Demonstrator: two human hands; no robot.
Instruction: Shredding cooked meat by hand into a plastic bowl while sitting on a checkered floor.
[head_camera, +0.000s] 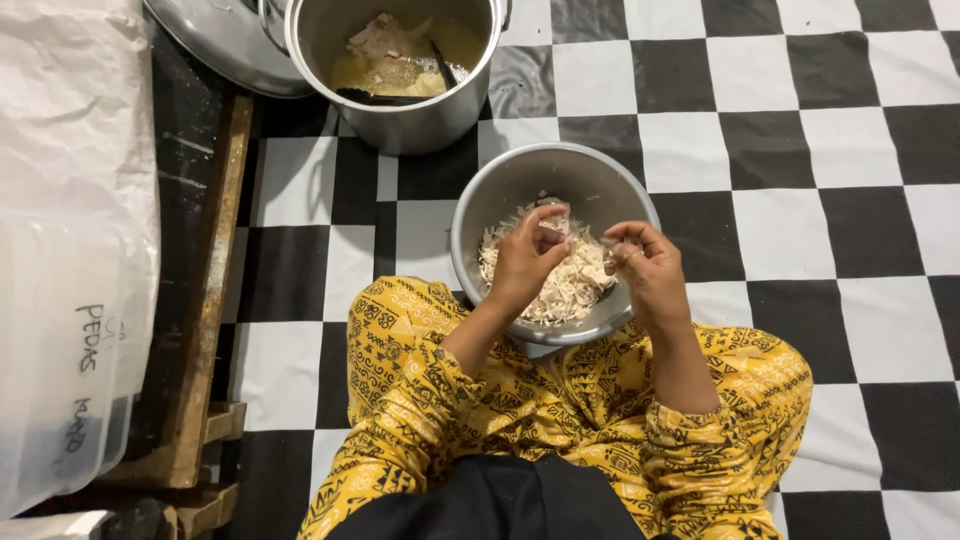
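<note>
A grey metal bowl (500, 190) rests against my lap on the checkered floor, holding a pile of pale shredded meat (575, 290). My left hand (525, 265) hovers over the bowl, its fingertips pinched on a small piece of meat (553, 222). My right hand (650, 270) is over the bowl's right rim, fingers curled on another small pale scrap. Both hands are close together, a few centimetres apart. My yellow patterned sleeves and legs frame the bowl.
A steel pot (400, 110) with broth, meat pieces and a dark ladle stands farther ahead, its lid (220, 40) leaning beside it. A wooden plank (210, 290) and white plastic bags (70, 200) line the left side. Black-and-white checkered floor (800, 150) spreads right.
</note>
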